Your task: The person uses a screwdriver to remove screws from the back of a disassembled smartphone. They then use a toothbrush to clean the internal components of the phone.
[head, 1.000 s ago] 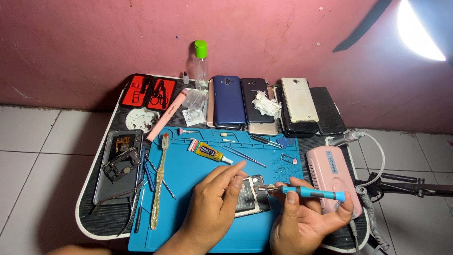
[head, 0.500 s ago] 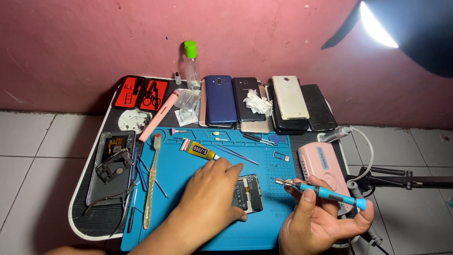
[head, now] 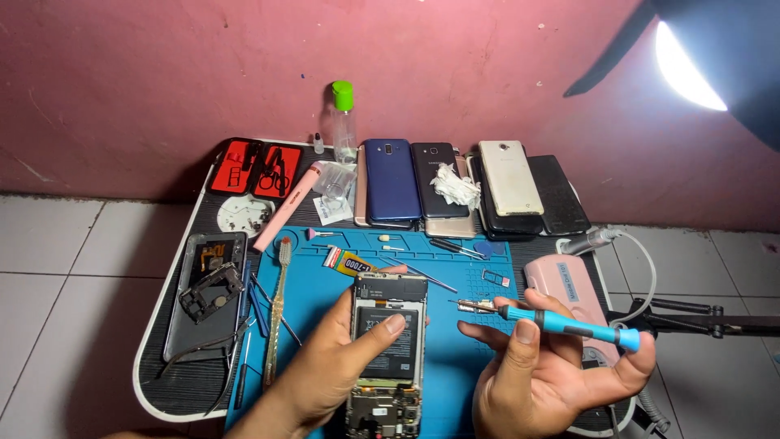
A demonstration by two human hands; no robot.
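While my left hand (head: 341, 358) has its grip closed on the opened phone (head: 388, 349), thumb across the black battery with its small white label, a yellow glue tube (head: 348, 262) with dark print lies on the blue mat (head: 455, 366) just beyond that grip. Right of my other grip sits a pink oblong case (head: 569, 293) carrying a blue label strip. Half a second ago the phone lay flat on the mat under my palm; now it is lifted and stands lengthwise toward me. My right hand (head: 544, 374), palm up, pinches the blue screwdriver (head: 561, 323), tip pointing left, just beside the phone, above the table (head: 175, 390).
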